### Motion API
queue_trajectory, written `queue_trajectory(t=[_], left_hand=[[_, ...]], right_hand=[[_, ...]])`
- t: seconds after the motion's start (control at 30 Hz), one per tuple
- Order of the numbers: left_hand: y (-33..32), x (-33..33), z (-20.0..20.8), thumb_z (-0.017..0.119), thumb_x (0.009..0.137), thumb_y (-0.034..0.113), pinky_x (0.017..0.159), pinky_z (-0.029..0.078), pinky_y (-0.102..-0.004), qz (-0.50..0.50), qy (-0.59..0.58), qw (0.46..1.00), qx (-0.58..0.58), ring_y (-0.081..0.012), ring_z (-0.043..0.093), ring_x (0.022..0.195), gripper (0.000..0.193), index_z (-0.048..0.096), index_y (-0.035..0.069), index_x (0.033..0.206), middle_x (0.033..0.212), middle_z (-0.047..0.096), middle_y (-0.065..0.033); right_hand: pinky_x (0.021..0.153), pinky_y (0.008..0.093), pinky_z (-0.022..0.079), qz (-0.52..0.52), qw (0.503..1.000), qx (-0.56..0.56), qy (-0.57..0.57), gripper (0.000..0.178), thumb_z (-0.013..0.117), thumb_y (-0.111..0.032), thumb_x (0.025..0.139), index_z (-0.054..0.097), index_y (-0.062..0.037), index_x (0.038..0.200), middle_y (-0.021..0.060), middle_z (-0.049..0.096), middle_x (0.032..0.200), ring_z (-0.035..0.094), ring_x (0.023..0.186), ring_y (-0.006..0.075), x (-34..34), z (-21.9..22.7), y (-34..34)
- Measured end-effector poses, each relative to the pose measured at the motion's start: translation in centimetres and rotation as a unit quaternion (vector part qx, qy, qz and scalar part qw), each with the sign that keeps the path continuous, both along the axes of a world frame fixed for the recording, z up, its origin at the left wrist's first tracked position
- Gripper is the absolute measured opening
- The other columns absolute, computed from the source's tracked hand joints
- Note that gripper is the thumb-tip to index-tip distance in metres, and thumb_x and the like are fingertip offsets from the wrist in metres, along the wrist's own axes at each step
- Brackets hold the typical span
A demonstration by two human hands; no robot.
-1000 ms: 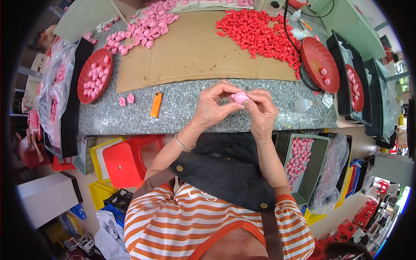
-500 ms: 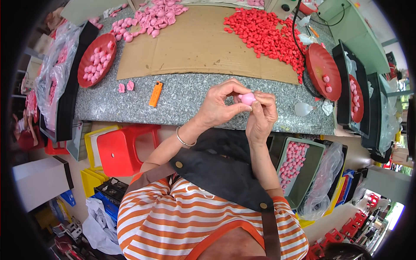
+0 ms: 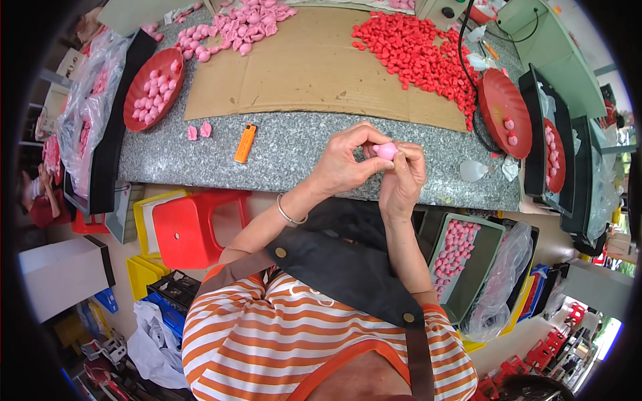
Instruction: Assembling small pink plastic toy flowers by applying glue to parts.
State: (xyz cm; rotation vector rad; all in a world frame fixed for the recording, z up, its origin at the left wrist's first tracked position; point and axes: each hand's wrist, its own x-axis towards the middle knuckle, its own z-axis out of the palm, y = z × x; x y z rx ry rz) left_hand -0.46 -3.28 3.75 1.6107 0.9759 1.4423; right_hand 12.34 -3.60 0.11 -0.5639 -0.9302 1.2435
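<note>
Over the front part of the speckled grey counter, both hands pinch one small pink rounded piece (image 3: pixel 386 152) with a little nub on its left side. My left hand (image 3: pixel 340 162) grips it from the left between thumb and fingers, a bracelet (image 3: pixel 289 212) on that wrist. From the other side, my right hand (image 3: pixel 403 175) has its thumb and bent fingers closed on the same piece; its fingertips partly cover it. Left of the hands lie an orange lighter (image 3: pixel 245 143) and two pink scraps (image 3: pixel 199 131).
Cardboard (image 3: pixel 287 73) carries heaps of pink pieces (image 3: pixel 251 23) and small red parts (image 3: pixel 421 57). Red dishes (image 3: pixel 137 90) (image 3: pixel 503 100) flank it. A translucent dropper bulb (image 3: pixel 473 171) lies at right. Below are a red stool (image 3: pixel 184 230) and a grey bin (image 3: pixel 471 267) of pink pieces.
The counter and everything on it have shifted slightly right in the view. Both hands keep their hold on the pink piece, which appears turned a little.
</note>
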Motion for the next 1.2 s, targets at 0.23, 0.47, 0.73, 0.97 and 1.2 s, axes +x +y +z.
queue_trajectory(t=[0.23,0.47,0.73,0.97,1.2], left_hand=[[0.9,-0.9,-2.0,0.067,0.075,-0.001,0.075,0.047,-0.0243,-0.052,-0.125,0.986,-0.096,-0.0129,0.057,0.085,0.029,0.058,0.002,0.103,0.094,0.06,-0.0063],[1.7,-3.9,-3.0,0.06,0.085,0.006,0.086,0.046,-0.0285,-0.101,-0.338,0.914,-0.199,-0.0134,0.057,0.096,0.03,0.052,0.002,0.114,0.106,0.059,-0.0078],[1.9,-6.0,-3.6,0.061,0.083,0.002,0.088,0.046,-0.0303,-0.062,-0.25,0.956,-0.139,-0.0184,0.056,0.102,0.035,0.051,0.003,0.116,0.109,0.058,-0.011],[1.6,-7.3,-3.0,0.067,0.073,-0.006,0.084,0.045,-0.0267,0.068,-0.124,0.986,-0.09,-0.0133,0.055,0.094,0.035,0.054,0.002,0.105,0.1,0.055,-0.0057],[1.2,-8.3,-2.0,0.07,0.067,-0.005,0.074,0.045,-0.0237,0.174,0.014,0.984,-0.03,-0.0117,0.054,0.084,0.029,0.058,0.001,0.093,0.093,0.053,-0.0042]], right_hand=[[0.088,0.0294,0.04,-0.074,0.981,-0.06,-0.171,0.022,0.045,-0.01,0.094,0.056,0.0031,0.108,0.0096,0.054,0.108,0.052,0.098,0.016,1.1,0.5,-0.1],[0.074,0.0234,0.042,-0.316,0.897,-0.002,-0.309,0.021,0.055,0.007,0.081,0.048,-0.0022,0.098,0.0055,0.045,0.099,0.046,0.087,0.0122,8.4,-3.3,-4.0],[0.097,0.0329,0.034,-0.397,0.84,-0.124,-0.349,0.056,0.066,-0.002,0.079,0.035,0.0015,0.126,0.0145,0.04,0.126,0.04,0.118,0.0217,14.6,-3.2,-2.5],[0.106,0.0374,0.023,-0.349,0.849,-0.09,-0.387,0.074,0.069,0.0,0.075,0.025,0.0018,0.134,0.0169,0.035,0.134,0.036,0.125,0.0237,16.3,-3.6,0.4],[0.104,0.0333,0.027,-0.309,0.85,-0.087,-0.417,0.069,0.067,-0.001,0.077,0.027,0.0046,0.133,0.0162,0.037,0.13,0.037,0.122,0.023,17.1,-3.7,2.2]])
